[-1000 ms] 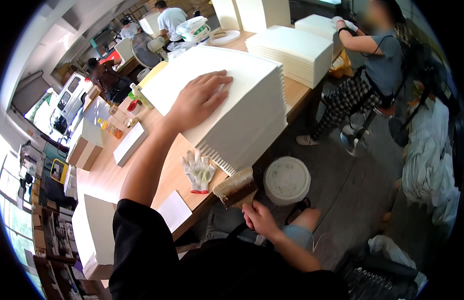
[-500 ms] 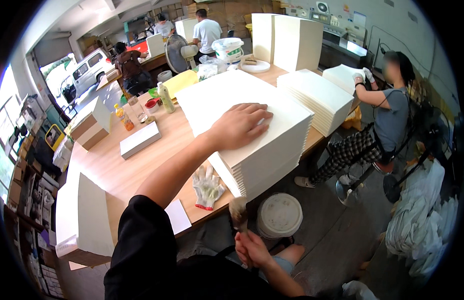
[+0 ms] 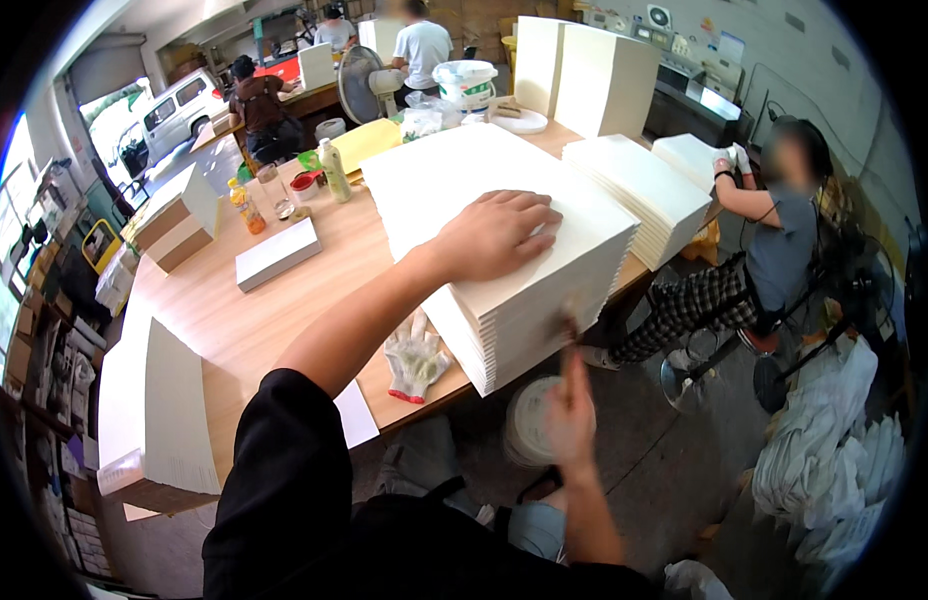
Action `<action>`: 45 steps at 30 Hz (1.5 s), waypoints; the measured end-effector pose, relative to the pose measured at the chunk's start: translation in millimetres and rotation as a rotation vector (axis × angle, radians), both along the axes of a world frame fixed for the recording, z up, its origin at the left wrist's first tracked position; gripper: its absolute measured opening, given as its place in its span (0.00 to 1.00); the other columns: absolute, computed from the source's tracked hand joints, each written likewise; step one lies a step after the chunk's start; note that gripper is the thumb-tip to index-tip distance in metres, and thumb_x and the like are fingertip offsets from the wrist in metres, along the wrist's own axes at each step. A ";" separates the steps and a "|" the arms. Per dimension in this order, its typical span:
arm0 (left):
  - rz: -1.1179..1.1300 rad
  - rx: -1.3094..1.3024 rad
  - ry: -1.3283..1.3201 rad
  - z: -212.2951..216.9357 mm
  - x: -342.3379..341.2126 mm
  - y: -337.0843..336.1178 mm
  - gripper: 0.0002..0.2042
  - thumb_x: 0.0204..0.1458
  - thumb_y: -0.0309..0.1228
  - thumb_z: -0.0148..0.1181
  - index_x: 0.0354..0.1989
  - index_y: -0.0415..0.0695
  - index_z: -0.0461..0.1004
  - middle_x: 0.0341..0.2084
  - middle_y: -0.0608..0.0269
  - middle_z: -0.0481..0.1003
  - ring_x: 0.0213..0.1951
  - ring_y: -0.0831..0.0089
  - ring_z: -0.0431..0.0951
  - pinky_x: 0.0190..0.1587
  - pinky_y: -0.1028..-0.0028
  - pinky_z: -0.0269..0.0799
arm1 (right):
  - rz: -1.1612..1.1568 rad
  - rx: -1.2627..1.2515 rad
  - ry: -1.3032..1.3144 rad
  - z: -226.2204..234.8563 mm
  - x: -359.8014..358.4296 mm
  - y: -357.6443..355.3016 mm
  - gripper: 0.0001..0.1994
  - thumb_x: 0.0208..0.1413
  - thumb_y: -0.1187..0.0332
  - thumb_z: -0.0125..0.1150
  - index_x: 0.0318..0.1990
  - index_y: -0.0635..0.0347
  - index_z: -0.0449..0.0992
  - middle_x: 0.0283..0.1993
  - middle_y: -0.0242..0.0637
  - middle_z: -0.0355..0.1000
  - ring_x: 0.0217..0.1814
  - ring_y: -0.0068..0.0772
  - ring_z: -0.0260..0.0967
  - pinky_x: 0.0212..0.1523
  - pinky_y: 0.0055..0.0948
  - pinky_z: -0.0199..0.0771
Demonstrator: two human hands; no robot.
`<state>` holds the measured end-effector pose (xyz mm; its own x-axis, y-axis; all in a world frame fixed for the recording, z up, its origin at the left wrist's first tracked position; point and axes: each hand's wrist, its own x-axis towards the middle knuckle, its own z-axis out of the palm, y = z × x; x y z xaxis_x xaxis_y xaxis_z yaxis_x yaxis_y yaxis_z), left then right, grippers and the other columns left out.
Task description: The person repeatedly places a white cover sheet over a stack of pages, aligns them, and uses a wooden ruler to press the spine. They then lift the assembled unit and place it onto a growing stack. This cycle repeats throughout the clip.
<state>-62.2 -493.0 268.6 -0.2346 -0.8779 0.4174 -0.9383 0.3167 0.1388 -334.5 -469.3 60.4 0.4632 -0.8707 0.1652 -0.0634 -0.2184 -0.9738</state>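
My left hand [image 3: 501, 236] lies flat on top of a tall stack of white paper blocks [image 3: 464, 165], fingers stretched out and pointing right. My right hand [image 3: 571, 415] is closed round the handle of a brush [image 3: 569, 335], both smeared by motion. The bristles are at the near side face of the stack; whether they touch it I cannot tell. A white work glove [image 3: 416, 365] with a red cuff lies on the table beside the stack's left corner. Below my right hand stands a round lidded bucket [image 3: 529, 425], partly hidden by the hand.
On the wooden table [image 3: 324, 320] are a white box [image 3: 279, 255], bottles, a glass jar and a yellow sheet. More paper stacks [image 3: 639, 185] stand to the right, where a co-worker [image 3: 784, 210] in gloves handles one. Plastic bags [image 3: 824, 430] lie on the floor at right.
My right hand has swung the brush up and to the right, from the stack's near corner to its side face. The left hand stays on top of the stack.
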 end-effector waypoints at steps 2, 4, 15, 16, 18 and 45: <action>-0.008 -0.003 0.004 -2.9 1.6 -0.3 0.20 0.71 0.42 0.51 0.64 0.46 0.74 0.66 0.51 0.71 0.70 0.53 0.67 0.74 0.56 0.58 | 0.134 0.213 -0.076 1.6 10.6 65.1 0.38 0.69 0.77 0.53 0.83 0.41 0.49 0.38 0.28 0.68 0.26 0.16 0.59 0.26 0.20 0.66; 0.001 -0.016 -0.005 -5.8 3.7 -3.6 0.19 0.71 0.41 0.51 0.63 0.46 0.74 0.66 0.50 0.71 0.70 0.53 0.67 0.73 0.55 0.59 | 0.339 0.542 -0.273 25.2 -7.8 93.5 0.36 0.69 0.77 0.53 0.82 0.50 0.50 0.35 0.25 0.66 0.29 0.15 0.61 0.30 0.17 0.66; 0.036 -0.029 0.007 -2.8 3.2 -3.7 0.20 0.70 0.44 0.51 0.64 0.50 0.74 0.68 0.50 0.69 0.69 0.51 0.68 0.72 0.57 0.61 | 0.194 0.473 -0.350 33.0 16.7 64.0 0.35 0.71 0.74 0.49 0.83 0.46 0.48 0.30 0.24 0.64 0.21 0.14 0.57 0.21 0.18 0.59; 0.038 -0.048 -0.001 -2.2 0.4 -3.4 0.19 0.69 0.44 0.52 0.63 0.50 0.75 0.69 0.50 0.68 0.69 0.51 0.67 0.72 0.57 0.61 | 0.299 0.566 -0.338 41.1 8.9 85.7 0.35 0.71 0.74 0.48 0.83 0.45 0.47 0.31 0.24 0.64 0.22 0.14 0.57 0.22 0.18 0.60; 0.047 -0.072 -0.002 -2.5 -0.6 -2.7 0.17 0.69 0.43 0.53 0.60 0.50 0.75 0.69 0.50 0.67 0.70 0.50 0.66 0.71 0.57 0.61 | 0.332 0.586 -0.375 54.7 -9.1 85.1 0.35 0.71 0.74 0.48 0.83 0.45 0.47 0.31 0.24 0.64 0.23 0.13 0.58 0.22 0.17 0.61; 0.006 -0.275 0.033 -1.2 5.0 -1.0 0.10 0.63 0.33 0.58 0.42 0.46 0.85 0.43 0.58 0.78 0.55 0.57 0.74 0.58 0.60 0.72 | -0.341 0.424 -0.087 -20.5 -73.6 11.2 0.32 0.67 0.70 0.53 0.77 0.68 0.53 0.41 0.39 0.78 0.20 0.16 0.61 0.16 0.21 0.58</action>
